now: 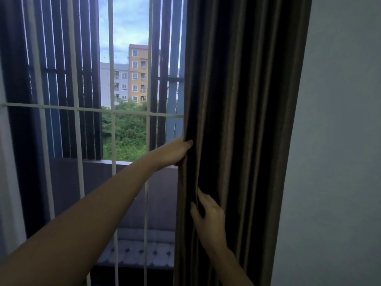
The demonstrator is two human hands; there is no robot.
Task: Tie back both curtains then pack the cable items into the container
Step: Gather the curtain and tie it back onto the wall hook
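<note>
A dark brown curtain (243, 112) hangs in gathered folds at the right side of the window, next to the wall. My left hand (176, 151) reaches across and grips the curtain's left edge at mid height, fingers wrapped around the fabric. Lower down, my right hand (208, 215) presses into the folds, its fingertips tucked into the cloth near the same edge. No tie-back, cable items or container are in view.
White window bars (112, 112) cross the open pane. Dark vertical slats (61, 79) stand outside at left. A pale wall (340, 141) runs down the right. A patterned cushion or mat (136, 252) lies below the sill.
</note>
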